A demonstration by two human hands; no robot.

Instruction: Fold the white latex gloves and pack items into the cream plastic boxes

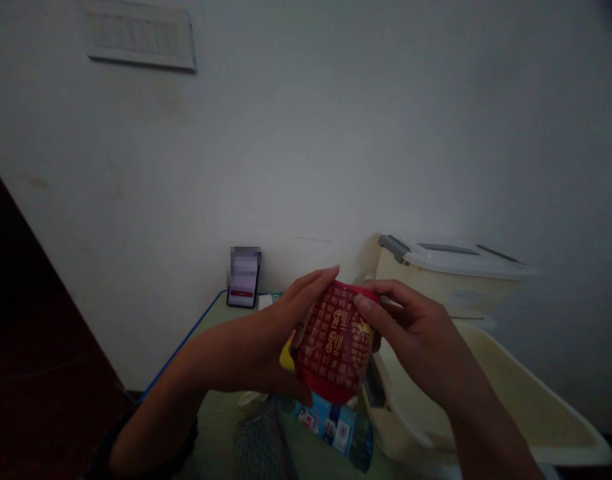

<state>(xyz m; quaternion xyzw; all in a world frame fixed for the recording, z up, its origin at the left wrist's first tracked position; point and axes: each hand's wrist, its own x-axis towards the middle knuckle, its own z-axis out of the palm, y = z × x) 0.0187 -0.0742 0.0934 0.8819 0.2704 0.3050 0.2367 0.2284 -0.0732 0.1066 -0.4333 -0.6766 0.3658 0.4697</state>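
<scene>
Above the desk (pixel 221 420), both hands grasp a red packet (pixel 333 347): left hand (pixel 266 347) wraps its left side, right hand (pixel 411 333) pinches the top edge. Below lies a bottle (pixel 336 427); a phone (pixel 244 277) leans on the wall, bins (pixel 456 273) at right.

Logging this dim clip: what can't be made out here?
Head view:
Phone screen: blurred out.
Yellow thing: mostly hidden behind tin and left hand.
Bottle: partly hidden under tin, label too small.
Mesh thing: cut off by bottom edge.
</scene>
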